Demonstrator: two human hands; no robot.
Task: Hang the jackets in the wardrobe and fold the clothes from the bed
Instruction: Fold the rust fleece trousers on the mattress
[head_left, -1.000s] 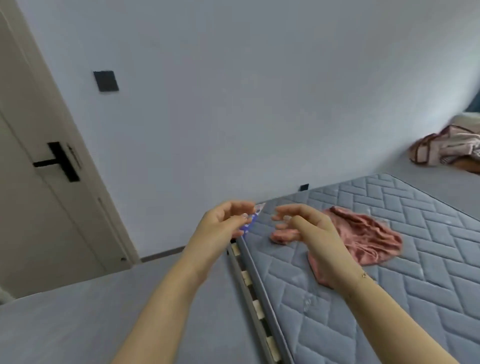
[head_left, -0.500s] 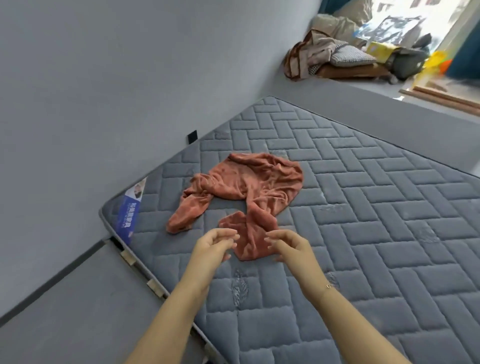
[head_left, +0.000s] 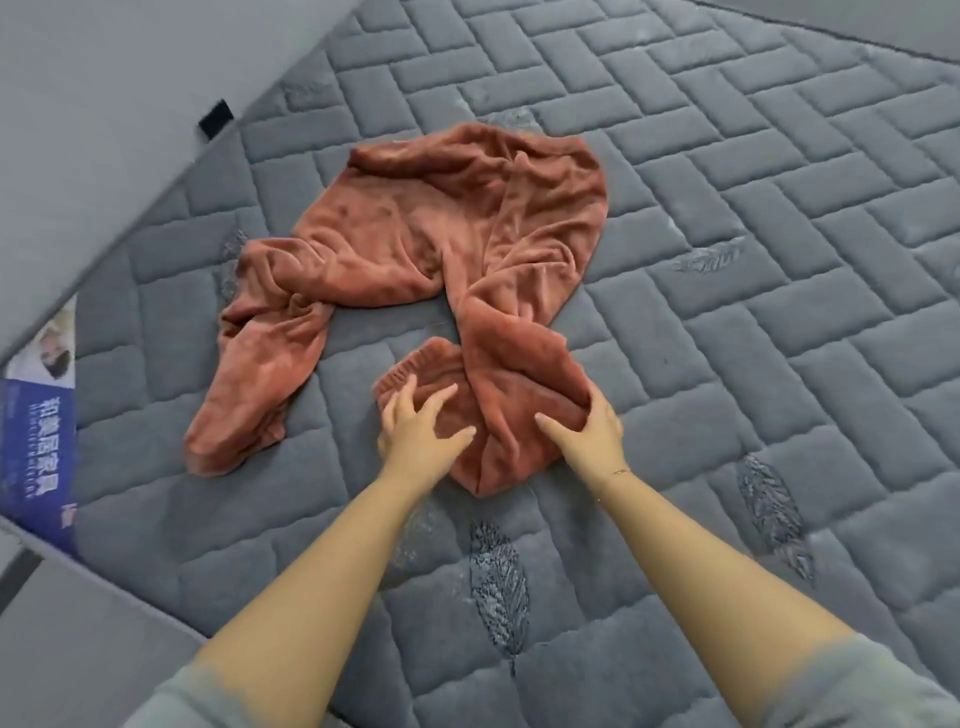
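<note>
A rust-coloured fleecy garment (head_left: 441, 234) lies crumpled on the grey quilted mattress (head_left: 779, 260), one leg or sleeve trailing to the left. Its near end, with a ribbed hem, lies under my hands. My left hand (head_left: 418, 431) rests on that end with its fingers spread. My right hand (head_left: 589, 428) grips the right-hand fold of the same end, thumb on top and fingers wrapped over the edge of the cloth.
A grey wall (head_left: 104, 104) runs along the mattress's far left side, with a small black tag (head_left: 215, 118) at the seam. A blue and white label (head_left: 39, 431) sits on the mattress's left end. Grey floor (head_left: 67, 639) shows at the bottom left.
The view has swung from the wall and door down onto the bed. Both hands have dropped from mid-air onto the garment's near end, and the right hand has taken hold of it.
</note>
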